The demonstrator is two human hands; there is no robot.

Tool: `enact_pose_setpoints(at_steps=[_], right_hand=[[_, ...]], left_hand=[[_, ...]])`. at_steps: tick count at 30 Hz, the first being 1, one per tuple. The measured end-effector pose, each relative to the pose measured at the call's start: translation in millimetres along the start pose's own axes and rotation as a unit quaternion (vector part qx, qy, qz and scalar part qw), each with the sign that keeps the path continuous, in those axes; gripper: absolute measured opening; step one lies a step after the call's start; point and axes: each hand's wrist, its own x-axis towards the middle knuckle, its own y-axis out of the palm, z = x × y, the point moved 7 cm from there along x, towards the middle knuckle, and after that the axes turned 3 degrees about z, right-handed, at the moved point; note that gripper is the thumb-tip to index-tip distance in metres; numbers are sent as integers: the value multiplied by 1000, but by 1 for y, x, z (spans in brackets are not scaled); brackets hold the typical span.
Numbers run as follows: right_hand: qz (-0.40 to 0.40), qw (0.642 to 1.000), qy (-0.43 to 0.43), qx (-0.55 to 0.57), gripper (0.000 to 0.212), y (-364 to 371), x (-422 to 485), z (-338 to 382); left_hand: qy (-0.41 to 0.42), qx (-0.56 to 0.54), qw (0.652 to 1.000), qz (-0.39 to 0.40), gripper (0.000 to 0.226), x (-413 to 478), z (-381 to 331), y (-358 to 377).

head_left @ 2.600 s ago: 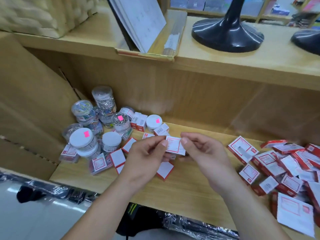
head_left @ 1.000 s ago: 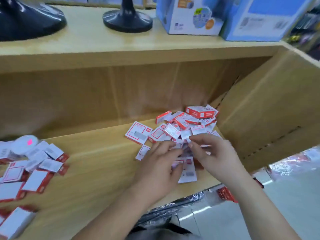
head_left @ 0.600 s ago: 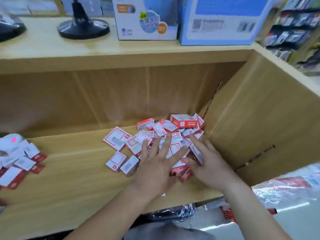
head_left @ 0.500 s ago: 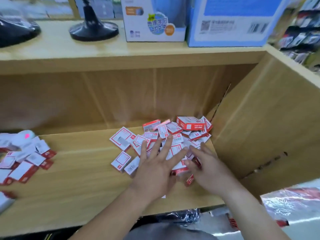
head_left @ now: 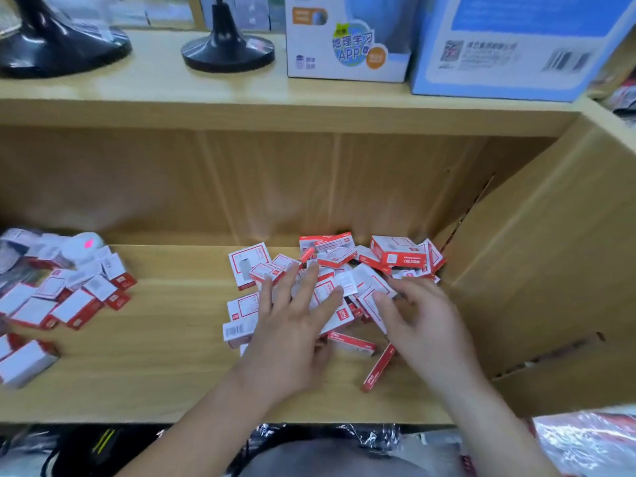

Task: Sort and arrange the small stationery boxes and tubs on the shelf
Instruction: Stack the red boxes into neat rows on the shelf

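Dozens of small red-and-white boxes (head_left: pixel 347 270) lie jumbled at centre right of the frame, on the wooden shelf (head_left: pixel 155 373). A second ago the fingers picked at single boxes. Now the left hand (head_left: pixel 296 325) presses flat and spread, and the right hand (head_left: pixel 423 325) rests relaxed, gripping nothing. Likely raking them together; none are stacked yet.

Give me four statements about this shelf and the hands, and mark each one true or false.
1. The left hand lies, fingers spread, on the right-hand pile of boxes. True.
2. The right hand hangs off to the side. False: it is at the same pile.
3. A black round base stands on the upper shelf. True.
4. The blue carton sits among the boxes. False: it is on the upper shelf.
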Motion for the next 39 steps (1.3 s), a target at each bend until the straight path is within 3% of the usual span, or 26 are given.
enact_pose_setpoints(at_steps=[3,6,8,10,14,23,28,31,35,39], right_hand=[[-77,997,-18,-15,33,-23,28,-4],[42,993,57,-94,55,-2,54,-22],[90,988,87,-87,60,14,57,-36],[63,992,69,-81,53,18,55,-42],[30,992,36,-113,45,12,49,-44],[62,988,-45,-137,70,30,19,-32],[60,985,-66,-145,71,31,12,-25],[43,987,-37,-152,72,24,17,-29],[64,991,23,-112,75,33,26,-37],[-2,993,-25,-113,68,30,23,-21]], left_hand=[[56,-78,995,6,74,6,-42,-6],[66,-13,996,58,82,17,-69,15],[50,15,997,53,70,22,-68,23],[39,17,999,21,56,24,-56,24],[16,44,999,7,52,21,-29,22],[-81,83,993,17,59,23,24,24],[-93,0,995,34,64,23,37,2],[-74,-2,997,-12,69,-7,30,-19],[-87,-5,996,31,82,-49,27,3],[-102,28,994,12,60,-46,36,7]])
